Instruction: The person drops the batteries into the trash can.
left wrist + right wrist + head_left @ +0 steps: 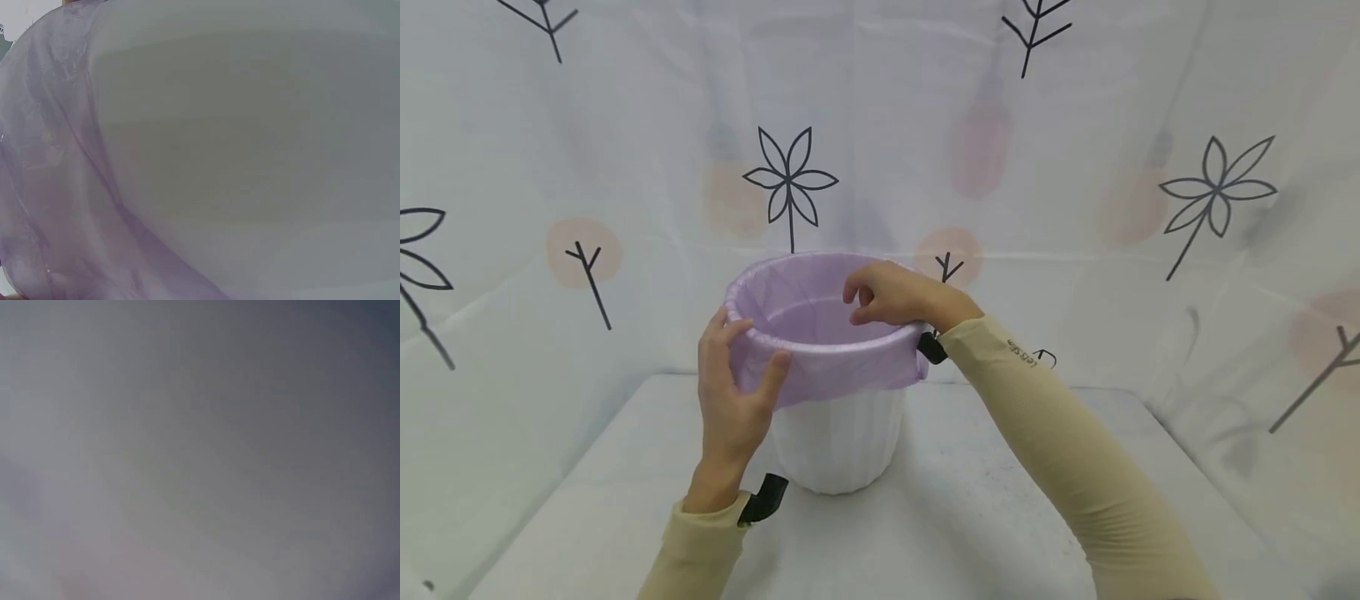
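Note:
A white ribbed trash bin [838, 442] stands upright, its upper part wrapped by a purple trash bag [835, 371] folded outward over the rim. My left hand [730, 396] grips the bin at its left side through the bag, fingertips over the rim and thumb on the front. In the left wrist view the bag's loose edge [125, 212] lies against the white bin wall [250, 156]. My right hand [895, 293] reaches over the right rim above the bin's opening, fingers loosely bent with nothing visible in them. The right wrist view is a grey blur.
The bin rests on a white table [1000, 500]. Behind it hangs a pale curtain [880, 108] printed with dark plant outlines and pinkish patches. A black wrist camera mount [764, 498] sits at my left cuff, and another mount [932, 348] overlaps the bag's right edge.

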`<state>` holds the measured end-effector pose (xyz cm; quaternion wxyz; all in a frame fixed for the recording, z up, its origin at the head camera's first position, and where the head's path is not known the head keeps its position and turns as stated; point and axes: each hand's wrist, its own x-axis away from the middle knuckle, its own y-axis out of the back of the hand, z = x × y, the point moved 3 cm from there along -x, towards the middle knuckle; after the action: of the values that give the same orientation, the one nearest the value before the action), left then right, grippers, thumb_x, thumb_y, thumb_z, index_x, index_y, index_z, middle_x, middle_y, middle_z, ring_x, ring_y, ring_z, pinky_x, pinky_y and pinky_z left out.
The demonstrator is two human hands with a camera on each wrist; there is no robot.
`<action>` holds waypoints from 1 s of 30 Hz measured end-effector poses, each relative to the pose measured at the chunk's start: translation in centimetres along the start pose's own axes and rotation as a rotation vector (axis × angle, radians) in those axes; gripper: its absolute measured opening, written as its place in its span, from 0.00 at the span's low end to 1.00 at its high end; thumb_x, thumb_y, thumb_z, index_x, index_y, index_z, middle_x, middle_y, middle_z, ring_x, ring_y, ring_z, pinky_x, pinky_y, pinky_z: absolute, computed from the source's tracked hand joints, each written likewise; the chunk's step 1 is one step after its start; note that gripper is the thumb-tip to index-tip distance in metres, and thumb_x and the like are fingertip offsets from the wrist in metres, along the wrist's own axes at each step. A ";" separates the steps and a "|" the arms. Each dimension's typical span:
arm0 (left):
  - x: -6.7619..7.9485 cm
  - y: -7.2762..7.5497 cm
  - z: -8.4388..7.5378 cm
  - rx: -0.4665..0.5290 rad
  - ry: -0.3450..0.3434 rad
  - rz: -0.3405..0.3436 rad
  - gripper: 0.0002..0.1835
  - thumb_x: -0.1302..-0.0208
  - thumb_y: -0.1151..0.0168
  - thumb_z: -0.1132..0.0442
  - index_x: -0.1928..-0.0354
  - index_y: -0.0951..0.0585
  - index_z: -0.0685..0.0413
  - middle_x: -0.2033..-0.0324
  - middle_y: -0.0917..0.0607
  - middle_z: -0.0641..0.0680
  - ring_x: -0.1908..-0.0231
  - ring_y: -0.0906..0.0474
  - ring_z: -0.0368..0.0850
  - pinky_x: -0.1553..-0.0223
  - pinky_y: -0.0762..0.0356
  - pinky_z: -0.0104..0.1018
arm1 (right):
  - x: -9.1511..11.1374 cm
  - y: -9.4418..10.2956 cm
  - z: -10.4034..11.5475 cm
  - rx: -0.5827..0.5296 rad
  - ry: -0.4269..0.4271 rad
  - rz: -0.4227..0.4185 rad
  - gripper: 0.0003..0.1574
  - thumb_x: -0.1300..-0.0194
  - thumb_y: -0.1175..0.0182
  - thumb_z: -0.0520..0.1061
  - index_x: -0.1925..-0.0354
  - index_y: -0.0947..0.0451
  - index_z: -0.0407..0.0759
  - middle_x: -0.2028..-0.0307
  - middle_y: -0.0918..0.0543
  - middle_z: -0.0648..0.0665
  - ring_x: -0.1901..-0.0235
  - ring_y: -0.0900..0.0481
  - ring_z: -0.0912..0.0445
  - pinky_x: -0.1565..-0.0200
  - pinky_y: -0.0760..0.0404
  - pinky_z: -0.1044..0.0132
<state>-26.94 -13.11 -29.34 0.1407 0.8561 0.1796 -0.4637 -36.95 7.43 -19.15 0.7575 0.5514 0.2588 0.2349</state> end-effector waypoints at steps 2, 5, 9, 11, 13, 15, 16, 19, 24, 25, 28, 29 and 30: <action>-0.1 -0.1 -0.1 -0.006 -0.007 0.002 0.28 0.43 0.33 0.56 0.41 0.29 0.52 0.32 0.37 0.53 0.38 0.38 0.48 0.45 0.34 0.58 | 0.1 0.2 0.0 0.003 0.002 -0.009 0.16 0.42 0.34 0.45 0.54 0.21 0.45 0.67 0.21 0.47 0.64 0.25 0.54 0.58 0.27 0.62; -0.3 -0.1 -0.2 -0.008 -0.022 -0.001 0.28 0.43 0.33 0.55 0.41 0.29 0.54 0.32 0.37 0.54 0.38 0.38 0.48 0.45 0.34 0.57 | 0.2 0.5 -0.1 -0.005 0.003 -0.017 0.17 0.41 0.35 0.46 0.53 0.21 0.45 0.67 0.20 0.47 0.64 0.25 0.54 0.58 0.27 0.62; -0.5 -0.1 -0.3 -0.012 -0.043 -0.018 0.28 0.44 0.33 0.57 0.43 0.29 0.59 0.33 0.35 0.56 0.38 0.38 0.49 0.45 0.34 0.57 | 0.5 1.2 -0.1 -0.002 0.013 -0.062 0.16 0.39 0.37 0.50 0.53 0.21 0.47 0.67 0.21 0.48 0.64 0.26 0.56 0.58 0.27 0.63; -0.6 0.0 -0.3 -0.015 -0.045 -0.028 0.28 0.45 0.32 0.59 0.43 0.28 0.60 0.34 0.35 0.58 0.38 0.38 0.50 0.45 0.35 0.57 | 0.9 1.7 0.0 -0.001 0.025 -0.100 0.15 0.38 0.38 0.51 0.54 0.21 0.47 0.68 0.21 0.48 0.65 0.26 0.56 0.59 0.27 0.63; -0.6 0.0 -0.4 -0.016 -0.042 -0.034 0.28 0.47 0.31 0.62 0.44 0.28 0.61 0.34 0.34 0.59 0.38 0.37 0.52 0.45 0.35 0.57 | 1.5 2.1 -0.1 -0.009 0.035 -0.138 0.13 0.38 0.39 0.52 0.56 0.20 0.48 0.70 0.22 0.48 0.67 0.27 0.56 0.61 0.28 0.63; -0.6 0.0 -0.4 -0.019 -0.040 -0.040 0.28 0.49 0.31 0.65 0.45 0.28 0.62 0.35 0.34 0.62 0.38 0.37 0.54 0.45 0.36 0.59 | 2.3 2.5 -0.1 -0.020 0.048 -0.168 0.12 0.38 0.39 0.52 0.58 0.21 0.48 0.73 0.23 0.48 0.69 0.28 0.56 0.63 0.28 0.62; -0.6 0.0 -0.4 -0.023 -0.036 -0.041 0.28 0.50 0.30 0.65 0.45 0.28 0.62 0.35 0.34 0.62 0.38 0.37 0.55 0.45 0.36 0.59 | 2.7 2.6 -0.2 -0.025 0.055 -0.181 0.11 0.38 0.39 0.51 0.59 0.21 0.48 0.74 0.24 0.48 0.70 0.28 0.56 0.63 0.28 0.62; -0.6 0.2 -0.6 -0.041 -0.022 -0.032 0.28 0.50 0.30 0.65 0.45 0.27 0.62 0.35 0.34 0.62 0.38 0.37 0.56 0.45 0.36 0.60 | 4.0 2.8 -0.4 -0.032 0.079 -0.214 0.11 0.37 0.39 0.51 0.60 0.21 0.48 0.75 0.24 0.49 0.72 0.28 0.56 0.64 0.28 0.62; -0.6 0.7 -1.0 -0.088 0.004 0.005 0.28 0.48 0.30 0.59 0.44 0.27 0.56 0.34 0.34 0.57 0.36 0.40 0.54 0.43 0.38 0.63 | 6.5 3.0 -0.7 -0.029 0.112 -0.269 0.10 0.37 0.39 0.49 0.60 0.20 0.46 0.73 0.23 0.51 0.70 0.26 0.57 0.63 0.26 0.63; -0.6 0.8 -1.0 -0.100 0.000 0.007 0.28 0.48 0.30 0.58 0.44 0.27 0.55 0.34 0.34 0.57 0.35 0.41 0.54 0.43 0.40 0.63 | 7.0 3.0 -0.7 -0.032 0.120 -0.280 0.09 0.37 0.38 0.48 0.60 0.20 0.45 0.72 0.22 0.51 0.69 0.26 0.57 0.62 0.26 0.62; -0.6 1.0 -1.1 -0.132 -0.009 0.013 0.31 0.48 0.30 0.56 0.41 0.28 0.54 0.33 0.34 0.57 0.32 0.47 0.57 0.39 0.48 0.65 | 8.6 2.8 -1.1 -0.047 0.136 -0.313 0.10 0.37 0.38 0.46 0.59 0.19 0.43 0.69 0.21 0.51 0.66 0.25 0.58 0.60 0.25 0.60; -0.7 1.0 -1.1 -0.139 -0.008 0.017 0.33 0.48 0.30 0.55 0.39 0.29 0.53 0.33 0.34 0.58 0.31 0.50 0.57 0.38 0.51 0.65 | 9.1 2.7 -1.3 -0.052 0.139 -0.320 0.10 0.37 0.38 0.45 0.58 0.20 0.42 0.68 0.20 0.51 0.65 0.25 0.58 0.59 0.25 0.59; -0.7 1.0 -1.2 -0.147 -0.001 0.023 0.34 0.48 0.30 0.55 0.38 0.30 0.51 0.32 0.36 0.57 0.30 0.53 0.57 0.38 0.54 0.66 | 9.6 2.6 -1.5 -0.050 0.143 -0.328 0.11 0.37 0.39 0.45 0.57 0.20 0.42 0.67 0.20 0.51 0.64 0.25 0.58 0.58 0.25 0.58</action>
<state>-25.97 -13.64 -28.10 0.2086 0.8453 0.2031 -0.4481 -30.83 15.42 -18.30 0.7788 0.4647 0.3924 0.1531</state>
